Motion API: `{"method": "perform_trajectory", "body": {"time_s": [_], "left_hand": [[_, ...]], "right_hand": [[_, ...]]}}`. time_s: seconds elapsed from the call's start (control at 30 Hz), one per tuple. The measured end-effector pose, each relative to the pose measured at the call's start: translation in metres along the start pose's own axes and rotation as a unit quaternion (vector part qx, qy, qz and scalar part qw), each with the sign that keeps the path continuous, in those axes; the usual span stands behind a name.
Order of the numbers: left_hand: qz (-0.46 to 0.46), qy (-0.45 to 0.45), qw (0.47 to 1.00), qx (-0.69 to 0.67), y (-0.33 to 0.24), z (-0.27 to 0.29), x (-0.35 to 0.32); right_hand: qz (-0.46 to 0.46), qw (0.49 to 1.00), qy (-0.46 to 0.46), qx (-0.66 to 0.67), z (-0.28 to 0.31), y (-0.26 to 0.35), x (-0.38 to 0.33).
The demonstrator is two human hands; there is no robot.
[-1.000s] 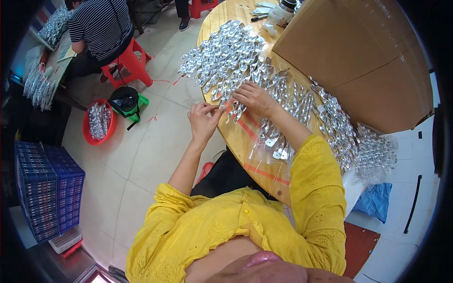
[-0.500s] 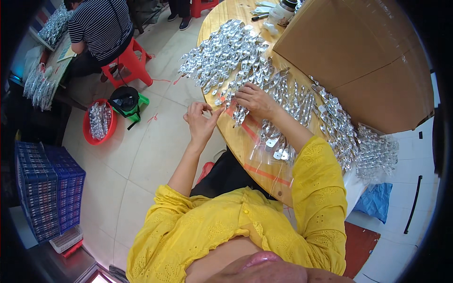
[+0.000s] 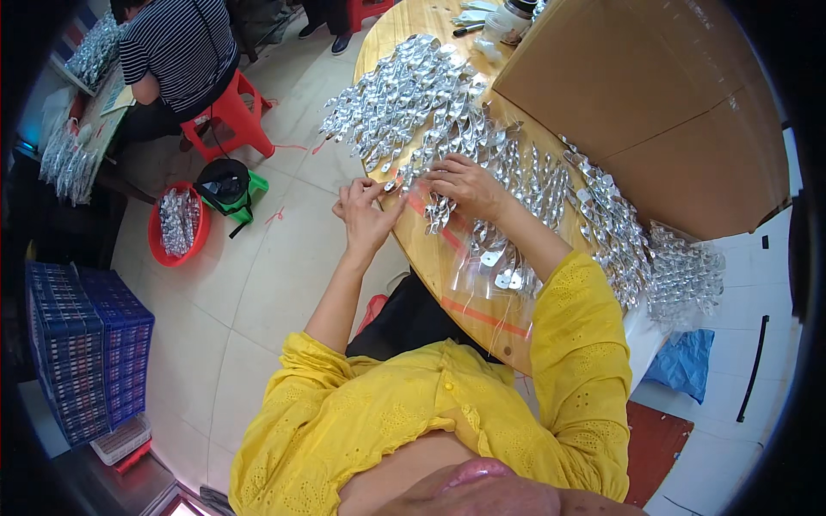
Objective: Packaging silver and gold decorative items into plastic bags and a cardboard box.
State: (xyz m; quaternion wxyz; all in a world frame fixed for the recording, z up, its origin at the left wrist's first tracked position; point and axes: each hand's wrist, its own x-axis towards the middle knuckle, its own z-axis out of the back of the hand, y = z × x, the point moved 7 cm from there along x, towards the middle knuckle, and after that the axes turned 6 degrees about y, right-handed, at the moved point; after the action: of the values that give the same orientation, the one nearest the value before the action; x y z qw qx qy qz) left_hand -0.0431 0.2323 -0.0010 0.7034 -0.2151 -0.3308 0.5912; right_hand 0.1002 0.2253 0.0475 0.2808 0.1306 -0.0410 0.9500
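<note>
Twisted silver strips [image 3: 404, 95], shiny and with flat holed ends, lie in a thick heap along the table's left side. My right hand [image 3: 469, 189] rests over the near part of the heap, its fingers curled around some of the strips; their tips are partly hidden. At the table's edge is my left hand [image 3: 368, 215], with thumb and index finger apart and the index fingertip against the end of a strip. Under the right forearm lies a clear plastic bag [image 3: 473, 279] with strip ends on it.
A large cardboard box [image 3: 654, 112] stands on the wooden table [image 3: 379, 52], behind more strips. Jars [image 3: 508, 26] stand at the far edge. Leftward on the floor are a red basin [image 3: 200, 236] of strips, a green-and-black bin [image 3: 228, 189], blue crates [image 3: 95, 344] and a seated person [image 3: 176, 60].
My left index finger has lifted toward the strip end at the table's edge, widening its gap from the thumb. My right hand stays nearly in place over the strips.
</note>
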Motion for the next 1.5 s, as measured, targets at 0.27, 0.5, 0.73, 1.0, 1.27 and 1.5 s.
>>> {"method": "perform_trajectory", "body": {"time_s": [0.27, 0.5, 0.73, 1.0, 1.27, 1.5], "left_hand": [[0.022, -0.005, 0.997, -0.079, 0.022, 0.006, 0.008], [0.026, -0.002, 0.995, -0.101, 0.020, 0.005, 0.000], [-0.011, -0.015, 0.992, -0.123, 0.019, 0.009, -0.003], [-0.034, -0.007, 0.992, -0.125, 0.013, 0.013, -0.010], [-0.023, -0.012, 0.990, -0.138, 0.019, 0.017, -0.009], [-0.044, -0.004, 0.987, -0.157, 0.010, 0.019, -0.014]], "right_hand": [[0.011, 0.999, 0.008, 0.038, 0.009, 0.001, -0.006], [0.007, 1.000, 0.030, 0.001, -0.003, 0.003, -0.006], [-0.039, 0.995, 0.091, 0.021, -0.012, -0.002, 0.003], [-0.013, 0.999, 0.040, -0.025, -0.001, 0.010, 0.016], [0.041, 0.997, 0.043, 0.042, -0.015, 0.009, 0.005], [-0.013, 0.989, 0.108, 0.099, -0.016, 0.010, 0.005]]}}
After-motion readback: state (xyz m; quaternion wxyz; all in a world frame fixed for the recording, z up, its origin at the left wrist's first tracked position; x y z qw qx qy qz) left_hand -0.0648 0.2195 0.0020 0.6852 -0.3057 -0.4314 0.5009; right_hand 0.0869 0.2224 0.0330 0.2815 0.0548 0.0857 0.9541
